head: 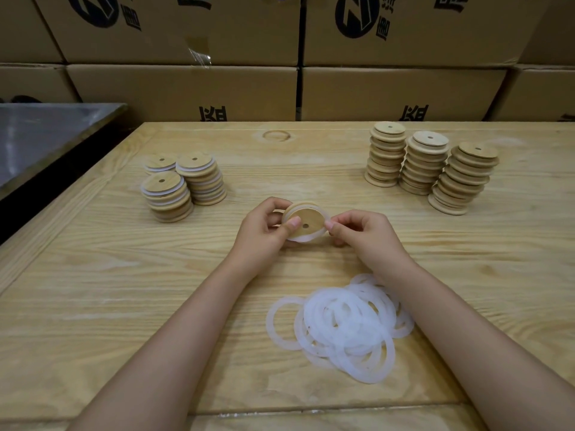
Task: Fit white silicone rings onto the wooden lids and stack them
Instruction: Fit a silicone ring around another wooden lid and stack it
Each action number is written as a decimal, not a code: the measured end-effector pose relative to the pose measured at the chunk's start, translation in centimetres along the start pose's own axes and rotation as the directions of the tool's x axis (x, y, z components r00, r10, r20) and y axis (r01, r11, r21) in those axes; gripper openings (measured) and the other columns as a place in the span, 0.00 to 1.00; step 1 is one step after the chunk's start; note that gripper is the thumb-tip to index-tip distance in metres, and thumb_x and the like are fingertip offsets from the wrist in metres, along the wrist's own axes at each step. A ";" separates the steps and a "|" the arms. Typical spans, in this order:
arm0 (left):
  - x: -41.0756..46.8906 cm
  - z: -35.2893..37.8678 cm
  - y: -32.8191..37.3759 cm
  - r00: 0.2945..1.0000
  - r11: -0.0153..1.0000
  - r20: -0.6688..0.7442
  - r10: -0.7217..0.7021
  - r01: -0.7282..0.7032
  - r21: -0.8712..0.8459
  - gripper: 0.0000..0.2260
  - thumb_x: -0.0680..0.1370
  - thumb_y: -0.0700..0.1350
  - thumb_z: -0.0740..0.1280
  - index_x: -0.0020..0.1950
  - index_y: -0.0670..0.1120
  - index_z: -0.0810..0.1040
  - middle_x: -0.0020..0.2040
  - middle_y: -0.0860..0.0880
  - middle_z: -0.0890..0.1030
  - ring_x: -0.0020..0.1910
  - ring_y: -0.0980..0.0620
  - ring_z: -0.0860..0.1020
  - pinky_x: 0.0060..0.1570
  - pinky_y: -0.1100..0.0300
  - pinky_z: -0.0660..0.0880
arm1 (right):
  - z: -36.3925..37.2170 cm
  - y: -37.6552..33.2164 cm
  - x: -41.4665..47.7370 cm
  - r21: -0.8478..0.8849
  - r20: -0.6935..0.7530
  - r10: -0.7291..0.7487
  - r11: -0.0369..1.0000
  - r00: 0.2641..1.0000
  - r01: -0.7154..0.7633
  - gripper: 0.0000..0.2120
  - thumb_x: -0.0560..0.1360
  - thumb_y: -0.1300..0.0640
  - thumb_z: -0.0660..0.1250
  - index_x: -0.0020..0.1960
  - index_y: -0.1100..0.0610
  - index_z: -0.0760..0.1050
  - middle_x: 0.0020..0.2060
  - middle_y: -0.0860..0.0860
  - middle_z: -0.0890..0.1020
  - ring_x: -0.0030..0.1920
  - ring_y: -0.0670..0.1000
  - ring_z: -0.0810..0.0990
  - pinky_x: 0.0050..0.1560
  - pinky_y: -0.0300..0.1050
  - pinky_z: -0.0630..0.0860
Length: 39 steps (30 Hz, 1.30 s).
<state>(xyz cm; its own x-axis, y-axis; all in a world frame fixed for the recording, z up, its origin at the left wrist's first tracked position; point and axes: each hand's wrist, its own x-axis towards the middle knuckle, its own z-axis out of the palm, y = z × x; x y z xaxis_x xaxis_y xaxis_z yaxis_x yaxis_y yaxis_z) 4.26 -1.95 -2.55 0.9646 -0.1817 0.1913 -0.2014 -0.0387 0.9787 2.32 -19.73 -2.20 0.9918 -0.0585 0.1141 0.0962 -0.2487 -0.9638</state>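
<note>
Gripping a tilted lid point(303, 223), flat face toward the camera, left hand point(264, 231) holds while right hand point(361, 234) pinches its ring point(323, 217).

Print shows only on the cardboard boxes point(404, 88) stacked beyond the table point(124, 275), from ten to two o'clock. The upper row bears two round black logos point(357, 17), each with Chinese characters point(383, 29) beside it, cropped at the top. The lower row bears bold black characters point(213, 115), half hidden behind the table edge. None reads whole.
</note>
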 end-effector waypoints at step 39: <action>0.4 -0.3 0.2 0.981 0.919 0.016 -0.193 0.187 -0.348 0.05 0.79 0.35 0.62 0.53 0.42 0.70 0.41 0.43 0.83 0.39 0.47 0.83 0.37 0.55 0.81 | 1.2 -0.9 -0.4 -0.086 -0.027 0.091 0.992 0.995 -0.093 0.07 0.76 0.57 0.68 0.39 0.54 0.77 0.33 0.48 0.80 0.29 0.43 0.77 0.39 0.37 0.75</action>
<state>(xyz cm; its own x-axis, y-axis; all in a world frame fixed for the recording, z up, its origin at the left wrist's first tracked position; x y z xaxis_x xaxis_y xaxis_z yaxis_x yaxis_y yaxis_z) 4.65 -1.73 -2.27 0.9825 -0.1865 -0.0026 0.0543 0.2725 0.9606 1.94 -18.34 -1.61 0.9938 -0.1068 0.0319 -0.0045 -0.3243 -0.9459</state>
